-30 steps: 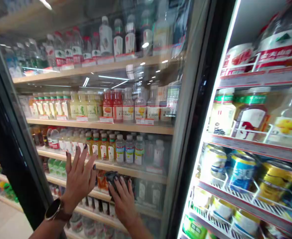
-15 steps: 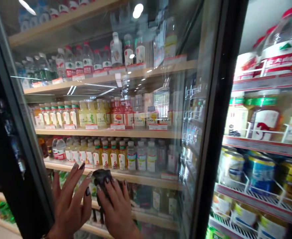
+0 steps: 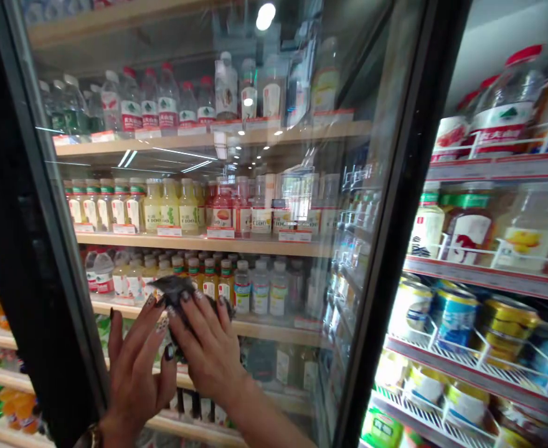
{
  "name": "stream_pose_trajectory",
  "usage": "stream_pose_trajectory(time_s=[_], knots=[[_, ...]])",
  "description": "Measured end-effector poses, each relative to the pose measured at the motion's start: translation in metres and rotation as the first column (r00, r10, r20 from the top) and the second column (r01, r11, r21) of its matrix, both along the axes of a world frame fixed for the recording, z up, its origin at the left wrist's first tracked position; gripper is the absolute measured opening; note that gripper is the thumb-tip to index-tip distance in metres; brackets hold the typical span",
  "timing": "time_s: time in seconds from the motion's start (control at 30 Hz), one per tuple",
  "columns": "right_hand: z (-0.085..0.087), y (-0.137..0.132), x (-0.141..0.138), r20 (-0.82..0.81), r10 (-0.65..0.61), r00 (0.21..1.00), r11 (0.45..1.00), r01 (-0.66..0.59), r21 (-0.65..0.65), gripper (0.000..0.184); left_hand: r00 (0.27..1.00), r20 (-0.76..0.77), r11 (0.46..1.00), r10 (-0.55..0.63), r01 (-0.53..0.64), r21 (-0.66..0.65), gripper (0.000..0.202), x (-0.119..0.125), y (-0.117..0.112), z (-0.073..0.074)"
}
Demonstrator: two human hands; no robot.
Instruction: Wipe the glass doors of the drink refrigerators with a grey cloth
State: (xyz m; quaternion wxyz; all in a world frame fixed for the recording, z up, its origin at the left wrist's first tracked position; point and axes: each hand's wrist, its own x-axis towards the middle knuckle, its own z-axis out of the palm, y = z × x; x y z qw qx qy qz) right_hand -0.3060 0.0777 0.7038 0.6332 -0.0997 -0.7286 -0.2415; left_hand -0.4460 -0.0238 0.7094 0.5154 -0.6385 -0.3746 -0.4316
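A: Where are the two hands?

B: Both are left of centre, in the lower half of the frame. The right hand point(image 3: 211, 348) comes in on a forearm from the bottom right; the left hand point(image 3: 136, 373) rises beside it from the lower left.

A: What is the right one doing?

B: It lies flat over a dark cloth point(image 3: 174, 287), fingers stretched out and slightly spread. The cloth sits just left of the middle of the frame, bunched beneath those fingers, and looks pressed to the glass door point(image 3: 274, 149). One corner sticks out to the left.

A: And the left hand?

B: Its fingers are extended and apart, with the thumb away from them. The fingertips come right up to the cloth's lower left edge; I can't tell whether they touch it or the glass. A band point(image 3: 95, 435) shows at that wrist, by the bottom edge.

A: What shows through the glass?

B: Wooden shelves of drinks: red-capped bottles point(image 3: 150, 102) in the upper left, pale yellow bottles point(image 3: 165, 205) below them.

A: And on the right side of the frame?

B: Beyond the door's black frame point(image 3: 407, 193), lit racks carry a large red-capped bottle point(image 3: 505, 118) at upper right and a blue can point(image 3: 455, 317) lower down.
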Motion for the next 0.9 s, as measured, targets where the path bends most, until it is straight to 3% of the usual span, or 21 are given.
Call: stream_pose_trajectory(time_s=[0.03,0.1,0.17,0.23,0.3,0.37,0.4,0.47,0.5,0.57,0.6,0.67,0.77,0.83,0.9], knots=[[-0.004,0.003,0.004,0.066,0.001,0.998,0.999,-0.004,0.041,0.067,1.000,0.001,1.000,-0.006,0.006,0.003,0.088,-0.001,0.002,0.001],[0.001,0.029,0.034,0.005,-0.045,0.999,0.999,0.045,-0.003,0.071,1.000,0.003,1.000,-0.003,0.003,-0.006,0.087,-0.001,0.006,0.001],[0.014,0.068,0.076,-0.227,-0.123,0.966,0.983,0.088,-0.160,0.078,1.000,0.000,1.000,0.010,-0.010,-0.016,0.085,0.000,0.008,0.001],[0.020,0.094,0.102,-0.450,-0.185,0.874,0.956,0.054,-0.289,0.079,1.000,0.001,1.000,0.027,-0.027,-0.014,0.083,0.001,0.010,0.000],[0.010,0.092,0.096,-0.543,-0.217,0.811,0.933,0.008,-0.360,0.078,0.999,-0.001,0.999,0.040,-0.040,-0.011,0.081,0.000,0.010,-0.001],[-0.014,0.062,0.059,-0.465,-0.212,0.860,0.930,0.032,-0.365,0.075,0.999,-0.001,0.999,0.046,-0.046,-0.014,0.082,-0.003,0.011,-0.002],[-0.028,0.042,0.035,-0.362,-0.192,0.912,0.943,0.069,-0.326,0.074,0.999,-0.002,0.999,0.045,-0.045,-0.013,0.082,-0.005,0.012,-0.002],[-0.053,0.011,-0.003,-0.109,-0.112,0.988,0.989,0.101,-0.106,0.064,0.999,-0.006,0.999,0.034,-0.034,0.000,0.082,-0.009,0.014,-0.004],[-0.061,0.003,-0.011,0.018,-0.085,0.996,0.996,0.085,-0.011,0.057,1.000,-0.006,1.000,0.029,-0.029,0.007,0.081,-0.011,0.015,-0.005],[-0.066,0.012,0.002,0.139,-0.059,0.989,0.997,0.051,0.055,0.050,1.000,-0.001,0.999,0.029,-0.029,0.017,0.079,-0.014,0.018,-0.006],[-0.063,0.027,0.022,0.117,-0.065,0.991,0.998,0.063,0.025,0.052,0.999,0.003,0.999,0.035,-0.035,0.020,0.079,-0.015,0.019,-0.006],[-0.054,0.067,0.072,-0.083,-0.120,0.989,0.987,0.110,-0.116,0.064,0.998,0.006,0.998,0.058,-0.058,0.024,0.081,-0.013,0.020,-0.006],[-0.049,0.109,0.121,-0.471,-0.253,0.845,0.927,0.073,-0.367,0.072,0.994,-0.016,0.994,0.111,-0.111,0.026,0.079,-0.010,0.022,-0.001],[-0.068,0.103,0.111,-0.569,-0.289,0.770,0.901,0.019,-0.433,0.072,0.987,-0.029,0.987,0.156,-0.155,0.045,0.077,-0.013,0.021,-0.002],[-0.103,0.075,0.074,-0.475,-0.239,0.847,0.917,0.037,-0.396,0.071,0.985,0.003,0.984,0.175,-0.175,0.022,0.079,-0.021,0.018,-0.011]])
